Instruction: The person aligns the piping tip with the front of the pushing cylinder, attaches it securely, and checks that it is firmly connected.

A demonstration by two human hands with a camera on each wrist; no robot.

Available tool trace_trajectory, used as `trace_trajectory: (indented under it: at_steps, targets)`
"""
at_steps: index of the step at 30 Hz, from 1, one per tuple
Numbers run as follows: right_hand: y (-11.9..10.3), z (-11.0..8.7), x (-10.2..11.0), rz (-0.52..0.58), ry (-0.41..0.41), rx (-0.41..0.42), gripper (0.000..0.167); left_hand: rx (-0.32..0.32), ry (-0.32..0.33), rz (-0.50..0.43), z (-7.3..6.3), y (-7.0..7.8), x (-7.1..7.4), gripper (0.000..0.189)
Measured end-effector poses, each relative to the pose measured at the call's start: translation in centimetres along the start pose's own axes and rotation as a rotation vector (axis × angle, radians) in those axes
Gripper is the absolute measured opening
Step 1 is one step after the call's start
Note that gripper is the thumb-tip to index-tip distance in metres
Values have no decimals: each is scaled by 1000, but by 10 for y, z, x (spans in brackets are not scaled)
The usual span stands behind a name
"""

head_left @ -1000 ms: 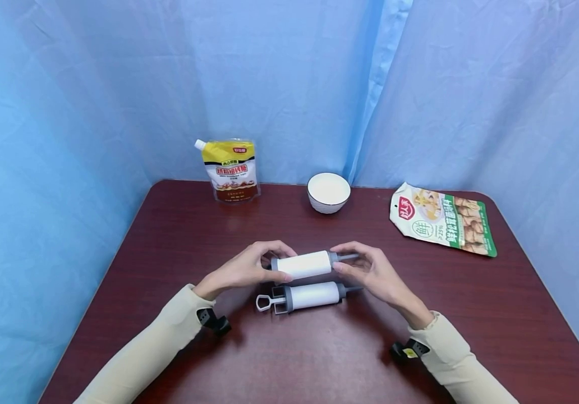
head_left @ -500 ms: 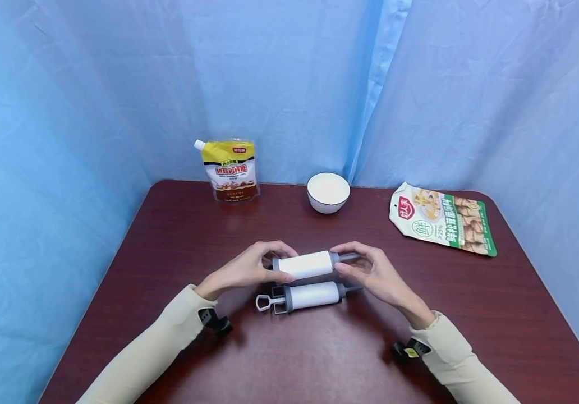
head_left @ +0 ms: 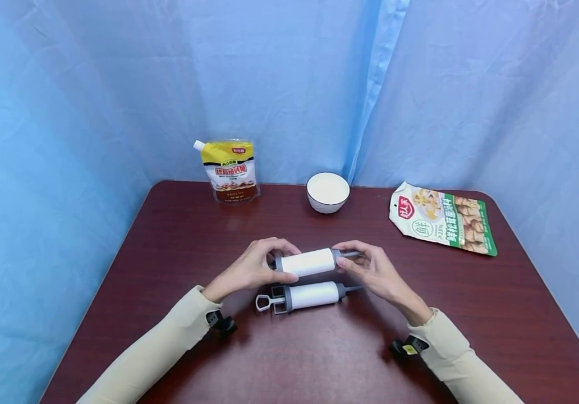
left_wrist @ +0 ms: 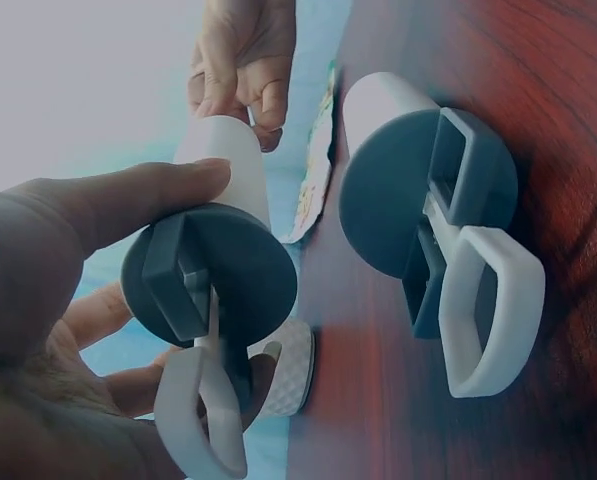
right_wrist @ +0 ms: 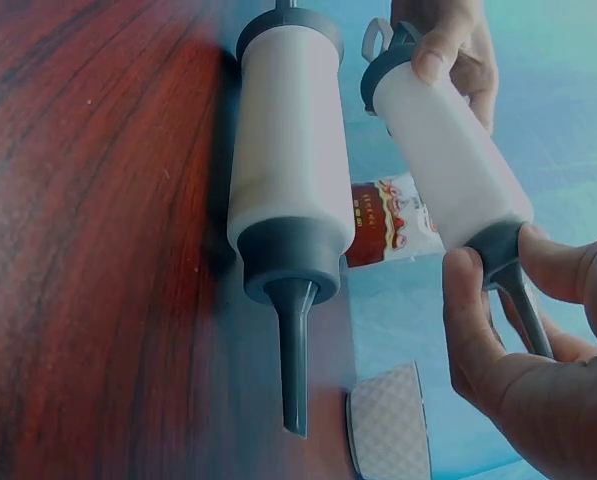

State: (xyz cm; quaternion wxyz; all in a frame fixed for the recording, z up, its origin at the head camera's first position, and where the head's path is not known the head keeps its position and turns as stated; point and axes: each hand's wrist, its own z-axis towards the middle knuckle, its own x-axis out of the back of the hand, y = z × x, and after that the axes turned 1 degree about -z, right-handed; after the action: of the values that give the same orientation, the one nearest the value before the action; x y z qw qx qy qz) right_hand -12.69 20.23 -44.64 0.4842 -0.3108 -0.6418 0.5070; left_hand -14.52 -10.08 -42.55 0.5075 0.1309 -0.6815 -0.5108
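Observation:
Two white syringes with grey end caps and narrow grey nozzles are near the table's middle. One syringe (head_left: 308, 262) is raised off the table, held between both hands. My left hand (head_left: 250, 270) grips it round the plunger end, the thumb lying on the white barrel by the grey flange. At the other end, the thumb and fingers of my right hand (head_left: 377, 276) pinch the grey collar (right_wrist: 500, 245) beside the nozzle. A second syringe (head_left: 313, 295) lies on the table just nearer to me, its white loop handle (left_wrist: 493, 310) pointing left. What either barrel contains is not visible.
Along the back of the dark red table (head_left: 299, 359) stand a yellow-and-white spouted pouch (head_left: 231, 174) and a white bowl (head_left: 325, 207). A green-and-white food packet (head_left: 443, 221) lies at the right rear. Blue curtains (head_left: 279, 90) surround the table.
The raised syringe and both hands have shifted slightly right and up in the head view, with the left forearm following. The second syringe stays where it was.

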Motion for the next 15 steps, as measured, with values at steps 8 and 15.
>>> trace_trajectory:
  at_steps: [8,15]
  targets:
    - [2,9,2,8,18,-52,37,-42,55,73,4,1,-2,39]
    - [3,13,1,37,20,-63,38,-39,70,122,8,-2,-4,41]
